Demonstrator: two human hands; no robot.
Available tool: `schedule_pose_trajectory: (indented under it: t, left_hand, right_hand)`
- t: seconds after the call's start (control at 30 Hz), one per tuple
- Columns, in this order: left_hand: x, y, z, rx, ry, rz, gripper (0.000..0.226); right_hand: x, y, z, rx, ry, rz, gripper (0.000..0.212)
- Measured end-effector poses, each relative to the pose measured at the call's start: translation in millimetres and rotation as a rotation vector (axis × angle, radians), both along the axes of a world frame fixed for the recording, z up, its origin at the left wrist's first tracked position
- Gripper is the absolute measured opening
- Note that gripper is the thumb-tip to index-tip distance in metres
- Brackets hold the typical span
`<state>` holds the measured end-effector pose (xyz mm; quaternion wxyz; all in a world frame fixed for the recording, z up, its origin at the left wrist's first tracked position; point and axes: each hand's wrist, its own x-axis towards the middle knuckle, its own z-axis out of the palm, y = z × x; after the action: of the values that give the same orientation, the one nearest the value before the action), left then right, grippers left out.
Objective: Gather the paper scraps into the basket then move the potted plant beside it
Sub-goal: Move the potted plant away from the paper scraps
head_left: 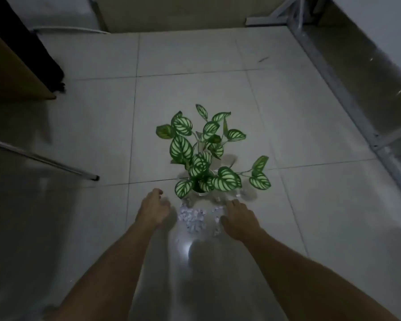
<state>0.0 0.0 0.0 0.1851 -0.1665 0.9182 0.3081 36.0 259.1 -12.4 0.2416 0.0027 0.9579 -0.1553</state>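
A potted plant [204,156] with green, white-striped leaves stands on the tiled floor; its pale pot is mostly hidden under the leaves. Just in front of it lies a small heap of white paper scraps [195,218]. My left hand [153,210] rests on the floor to the left of the heap, fingers loosely curled, holding nothing that I can see. My right hand [237,218] lies palm down to the right of the heap, fingers spread, touching the scraps' edge. No basket is in view.
A wooden cabinet [12,72] and a thin metal leg [44,158] stand at the left. A grey metal shelf frame [347,93] runs along the right. A cardboard-coloured panel [171,12] closes the far side. The room is dim.
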Motion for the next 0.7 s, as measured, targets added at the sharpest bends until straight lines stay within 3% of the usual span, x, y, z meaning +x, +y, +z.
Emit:
schedule_pose_trajectory:
  t: [0.13,0.2,0.3,0.43,0.57,0.7]
  left_hand:
    - [-25.7,30.5,-38.8,0.378,0.104,-0.063,0.052]
    - [-32.8,42.1,-58.4,0.475,0.167,-0.122,0.051]
    - [-36.1,53.0,-71.3,0.613,0.228,-0.145,0.068]
    - [-41.7,58.1,-68.1,0.595,0.334,-0.201,0.084]
    - [-40.5,61.1,-66.8,0.546,0.363,-0.17,0.079]
    - [-48.2,59.7,-63.8,0.615,0.396,-0.133,0.074]
  right_hand:
    - [-26.1,-11.3,-42.1,-0.209,0.221,-0.12,0.062]
    - [-38.6,-18.6,-60.6,-0.279,0.332,-0.12,0.057]
    - [-52.3,-25.8,-71.5,-0.352,0.45,-0.155,0.05]
    - [-58.2,-28.0,-74.8,-0.431,0.405,-0.176,0.071]
    - [-60.0,-25.1,-75.2,-0.418,0.435,-0.136,0.056]
    - [-73.0,-33.5,-65.1,-0.469,0.456,-0.128,0.047]
